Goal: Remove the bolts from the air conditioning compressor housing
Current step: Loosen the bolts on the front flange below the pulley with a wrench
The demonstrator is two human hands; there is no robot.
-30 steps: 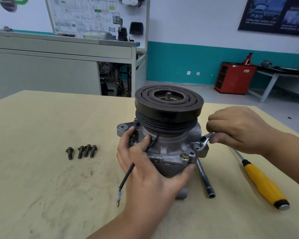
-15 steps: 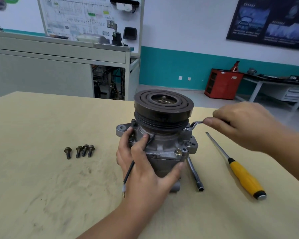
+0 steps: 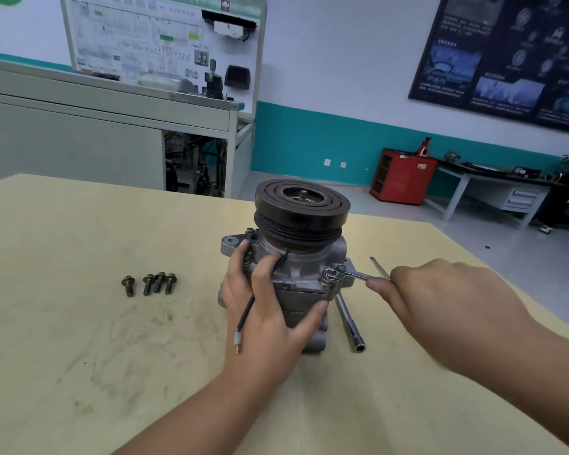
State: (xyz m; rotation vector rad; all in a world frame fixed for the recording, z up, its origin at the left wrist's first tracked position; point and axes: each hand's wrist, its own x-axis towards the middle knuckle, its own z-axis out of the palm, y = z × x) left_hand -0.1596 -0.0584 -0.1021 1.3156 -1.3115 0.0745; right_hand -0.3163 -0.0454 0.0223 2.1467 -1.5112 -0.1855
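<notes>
The grey compressor (image 3: 304, 267) stands upright on the table with its black pulley (image 3: 301, 205) on top. My left hand (image 3: 270, 310) grips the front of the housing, thumb to the right, with a black wire (image 3: 248, 307) running across its back. My right hand (image 3: 440, 307) holds a ring wrench (image 3: 345, 274) whose ring end sits over a bolt at the housing's front right flange. Several removed bolts (image 3: 150, 284) lie in a row to the left of the compressor.
A steel socket bar (image 3: 349, 320) lies on the table right of the compressor. A screwdriver shaft (image 3: 379, 267) shows behind my right hand, its handle hidden. The table's right edge runs diagonally past my right arm; a cabinet and workbench stand beyond.
My right hand has swung the wrench from the back right of the housing down to the front right flange bolt. The view has shifted a little; my left hand keeps its hold.
</notes>
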